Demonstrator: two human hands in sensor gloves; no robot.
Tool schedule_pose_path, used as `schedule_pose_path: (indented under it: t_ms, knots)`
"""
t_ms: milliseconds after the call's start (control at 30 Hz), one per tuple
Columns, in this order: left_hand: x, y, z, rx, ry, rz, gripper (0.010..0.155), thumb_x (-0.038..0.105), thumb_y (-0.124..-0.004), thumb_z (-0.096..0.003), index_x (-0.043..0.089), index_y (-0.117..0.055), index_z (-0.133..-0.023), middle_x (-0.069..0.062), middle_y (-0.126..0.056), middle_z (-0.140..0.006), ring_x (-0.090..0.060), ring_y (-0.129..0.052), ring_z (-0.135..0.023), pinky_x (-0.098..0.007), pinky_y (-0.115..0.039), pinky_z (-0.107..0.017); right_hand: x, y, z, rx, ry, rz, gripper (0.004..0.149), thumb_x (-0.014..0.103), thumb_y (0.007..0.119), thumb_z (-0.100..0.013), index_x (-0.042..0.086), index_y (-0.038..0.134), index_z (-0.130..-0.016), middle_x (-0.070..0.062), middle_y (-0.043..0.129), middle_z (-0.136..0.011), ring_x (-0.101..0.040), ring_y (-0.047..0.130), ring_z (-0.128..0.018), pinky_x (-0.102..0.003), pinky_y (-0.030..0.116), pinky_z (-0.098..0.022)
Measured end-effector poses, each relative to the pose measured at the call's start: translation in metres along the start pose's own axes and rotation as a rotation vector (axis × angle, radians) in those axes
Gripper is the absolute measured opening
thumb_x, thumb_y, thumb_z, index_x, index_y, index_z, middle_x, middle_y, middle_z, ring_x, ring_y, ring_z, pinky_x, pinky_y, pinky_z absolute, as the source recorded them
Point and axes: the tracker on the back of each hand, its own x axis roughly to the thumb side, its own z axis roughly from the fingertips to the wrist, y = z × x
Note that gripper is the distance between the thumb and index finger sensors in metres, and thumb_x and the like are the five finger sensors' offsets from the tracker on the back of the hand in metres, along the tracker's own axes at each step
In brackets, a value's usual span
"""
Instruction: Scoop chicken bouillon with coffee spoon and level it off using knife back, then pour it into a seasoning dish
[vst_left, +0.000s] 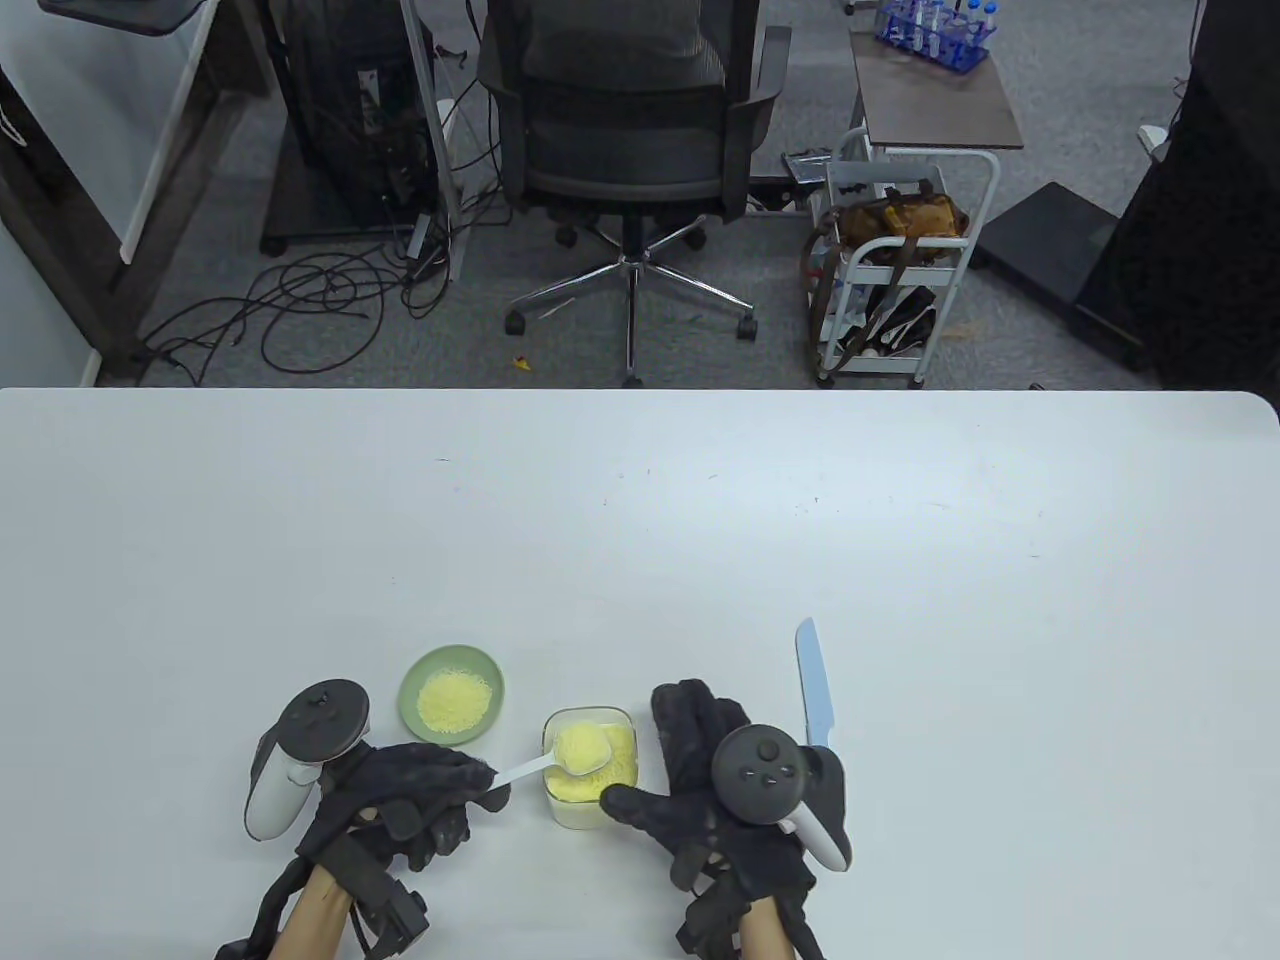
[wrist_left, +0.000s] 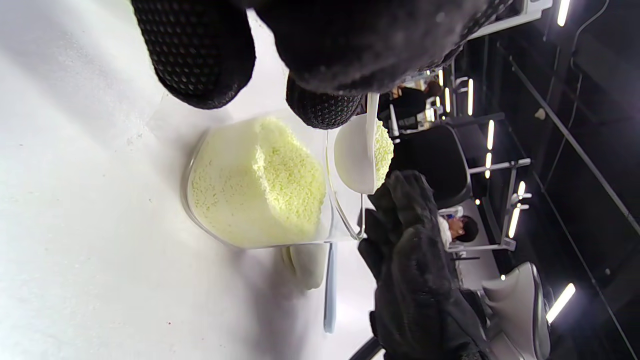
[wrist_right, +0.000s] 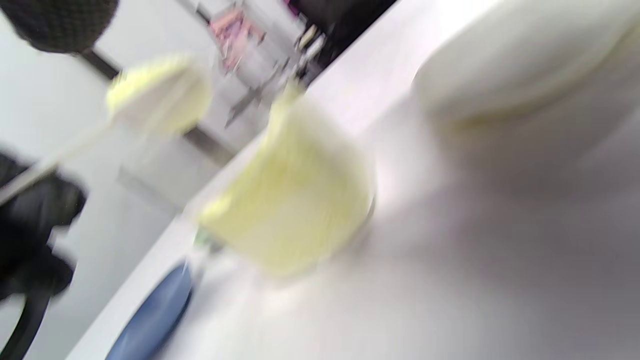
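The left hand (vst_left: 400, 800) is pinching the handle of a white coffee spoon (vst_left: 560, 757), its fingers curled round the near end of the handle. The spoon's bowl is heaped with yellow chicken bouillon (vst_left: 582, 745) and is hovering over the clear container (vst_left: 590, 768) of the same granules, which is sitting on the white desk (vst_left: 640, 520) between the two hands. In the left wrist view the spoon (wrist_left: 357, 155) is showing just above the container's rim, clear of the granules inside the container (wrist_left: 257, 182).

The right hand (vst_left: 715, 775) is lying just right of the container, fingers stretched out fairly straight toward the far side and thumb reaching left to the container's near right corner (whether the thumb is actually touching it is not plain). It is gripping nothing. The knife (vst_left: 815, 695), with a pale blue blade, is lying flat on the desk just right of this hand, tip pointing away to the far side, its handle end hidden under the hand's tracker.

The green seasoning dish (vst_left: 452, 693) is resting on the desk to the far left of the container, a little apart from it, and is holding a small pile of yellow granules. The right wrist view is blurred, showing only the container (wrist_right: 290, 200) and the loaded spoon (wrist_right: 160, 95) raised beside it.
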Motion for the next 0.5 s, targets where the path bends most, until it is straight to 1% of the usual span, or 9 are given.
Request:
schedule_pose_path:
  t_ms: [33, 67, 100, 167, 200, 233, 267, 333, 500]
  knots:
    - [0.0, 0.0, 0.0, -0.002, -0.002, 0.002, 0.045, 0.036, -0.077, -0.0456, -0.003, -0.092, -0.064, 0.0, -0.096, -0.015, 0.001, -0.084, 0.01, -0.033, -0.083, -0.038, -0.003, -0.01, 0.005, -0.09, 0.037, 0.022, 0.088, 0.056, 0.077, -0.046, 0.019, 0.024, -0.106, -0.021, 0.016, -0.115, -0.054, 0.013, -0.1, -0.069, 0.007, -0.069]
    - [0.0, -0.001, 0.0, -0.005, -0.002, 0.004, 0.045, 0.036, -0.077, -0.0455, -0.003, -0.092, -0.064, 0.0, -0.096, -0.015, 0.001, -0.084, 0.01, -0.033, -0.083, -0.038, -0.009, -0.024, 0.014, -0.245, 0.104, 0.065, 0.082, 0.052, 0.077, -0.047, 0.016, 0.031, -0.105, -0.023, 0.03, -0.112, -0.052, 0.029, -0.097, -0.069, 0.011, -0.07]
    - [0.0, -0.001, 0.0, -0.009, -0.003, 0.002, 0.045, 0.036, -0.077, -0.0455, -0.004, -0.092, -0.064, 0.0, -0.096, -0.015, 0.001, -0.084, 0.01, -0.033, -0.083, -0.037, -0.014, -0.033, 0.02, -0.355, 0.165, 0.096, 0.077, 0.048, 0.078, -0.048, 0.013, 0.038, -0.104, -0.024, 0.041, -0.109, -0.051, 0.04, -0.093, -0.069, 0.018, -0.07]
    - [0.0, -0.001, 0.0, -0.01, -0.003, -0.002, 0.046, 0.036, -0.077, -0.0456, -0.003, -0.092, -0.064, 0.0, -0.096, -0.015, 0.001, -0.084, 0.01, -0.033, -0.083, -0.038, -0.023, -0.047, 0.029, -0.493, 0.263, 0.174, 0.067, 0.04, 0.08, -0.048, 0.01, 0.052, -0.1, -0.026, 0.059, -0.099, -0.047, 0.057, -0.082, -0.068, 0.028, -0.069]
    - [0.0, -0.001, 0.0, -0.009, -0.003, -0.002, 0.046, 0.036, -0.077, -0.0454, -0.004, -0.092, -0.064, 0.0, -0.096, -0.015, 0.001, -0.084, 0.01, -0.033, -0.083, -0.038, -0.027, -0.051, 0.031, -0.523, 0.303, 0.221, 0.063, 0.037, 0.082, -0.047, 0.008, 0.059, -0.098, -0.026, 0.068, -0.093, -0.046, 0.066, -0.075, -0.068, 0.035, -0.067]
    - [0.001, 0.0, 0.0, -0.009, -0.005, 0.001, 0.045, 0.036, -0.077, -0.0457, -0.003, -0.091, -0.064, 0.0, -0.096, -0.015, 0.001, -0.084, 0.01, -0.033, -0.083, -0.038, -0.034, -0.056, 0.033, -0.516, 0.376, 0.311, 0.06, 0.036, 0.083, -0.046, 0.007, 0.064, -0.095, -0.026, 0.074, -0.088, -0.045, 0.071, -0.07, -0.068, 0.039, -0.065]
    - [0.001, 0.0, 0.001, -0.008, -0.008, 0.005, 0.045, 0.036, -0.077, -0.0456, -0.003, -0.091, -0.064, 0.0, -0.096, -0.015, 0.001, -0.084, 0.01, -0.033, -0.083, -0.038, -0.042, -0.058, 0.033, -0.461, 0.465, 0.381, 0.06, 0.036, 0.082, -0.046, 0.007, 0.063, -0.096, -0.025, 0.074, -0.088, -0.043, 0.071, -0.068, -0.068, 0.04, -0.065]
    - [0.001, 0.0, 0.001, -0.008, -0.012, 0.008, 0.045, 0.035, -0.077, -0.0456, -0.003, -0.091, -0.064, 0.0, -0.096, -0.015, 0.001, -0.084, 0.01, -0.033, -0.083, -0.038, -0.053, -0.057, 0.031, -0.356, 0.553, 0.418, 0.06, 0.036, 0.082, -0.047, 0.008, 0.062, -0.096, -0.024, 0.073, -0.087, -0.041, 0.07, -0.066, -0.066, 0.038, -0.065]
    - [0.0, 0.0, 0.002, -0.005, -0.024, 0.005, 0.046, 0.036, -0.077, -0.0456, -0.004, -0.091, -0.064, 0.0, -0.096, -0.015, 0.001, -0.084, 0.01, -0.033, -0.083, -0.038, -0.077, -0.043, 0.015, -0.223, 0.645, 0.458, 0.058, 0.038, 0.08, -0.047, 0.007, 0.064, -0.093, -0.023, 0.075, -0.083, -0.038, 0.072, -0.059, -0.065, 0.04, -0.064]
